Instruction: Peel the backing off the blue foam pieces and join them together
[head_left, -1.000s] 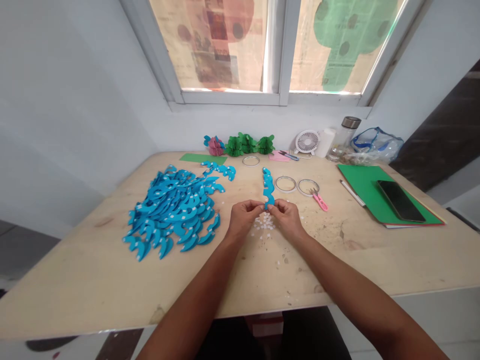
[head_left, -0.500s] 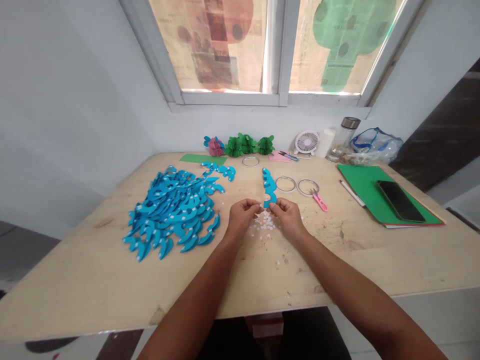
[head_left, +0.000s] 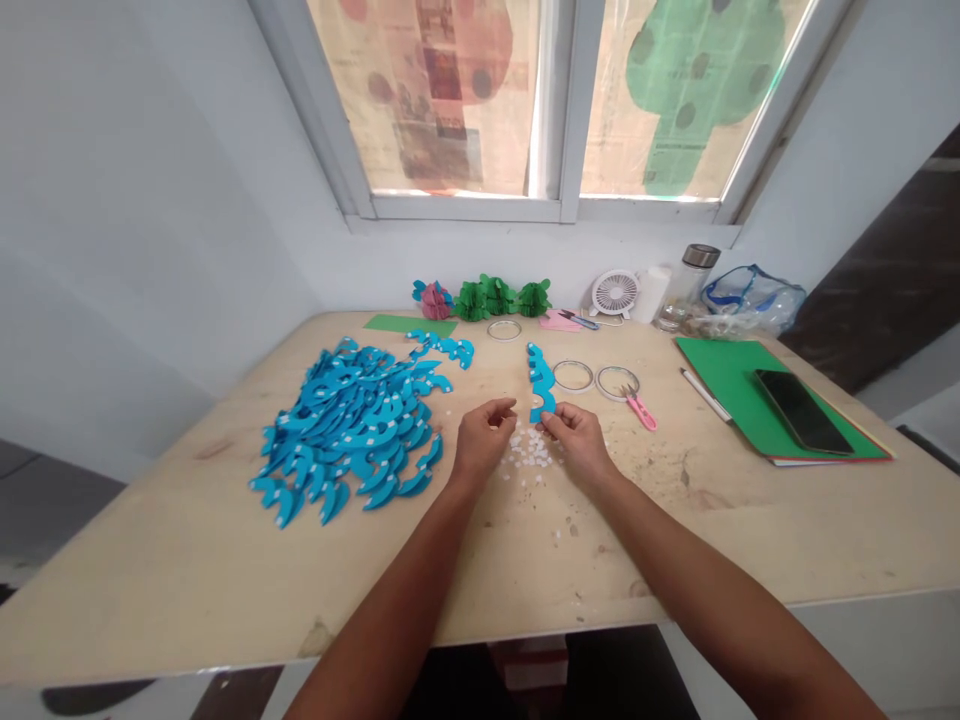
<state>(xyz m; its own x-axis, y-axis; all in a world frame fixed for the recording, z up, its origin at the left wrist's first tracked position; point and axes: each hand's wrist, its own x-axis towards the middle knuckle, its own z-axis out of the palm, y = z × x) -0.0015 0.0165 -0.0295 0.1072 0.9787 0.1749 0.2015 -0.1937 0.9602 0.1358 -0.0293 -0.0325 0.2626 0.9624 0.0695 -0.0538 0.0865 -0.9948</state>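
Observation:
My right hand (head_left: pixel 579 438) pinches the lower end of a wavy blue paper cutout (head_left: pixel 541 385), which stretches away from me across the table and carries small white squares. To its left, my left hand (head_left: pixel 482 440) hovers apart from the cutout, its fingers curled and thumb near the index finger. Anything between those fingertips is too small to make out. Between and below the hands lie many small white paper bits (head_left: pixel 531 448). A large heap of similar blue cutouts (head_left: pixel 352 430) with white squares spreads to the left.
Tape rolls (head_left: pixel 574 376) and pink thread snips (head_left: pixel 640 410) lie right of the cutout. Farther right are a white pen (head_left: pixel 705 394), green sheets (head_left: pixel 720 360) and a phone (head_left: pixel 801 410). Along the wall stand green paper ornaments (head_left: pixel 495 296), a small fan (head_left: pixel 615 294) and a bottle (head_left: pixel 688 285).
My left hand has drawn slightly left, away from the cutout's lower end. My right hand keeps its pinch there. The whole view has shifted slightly.

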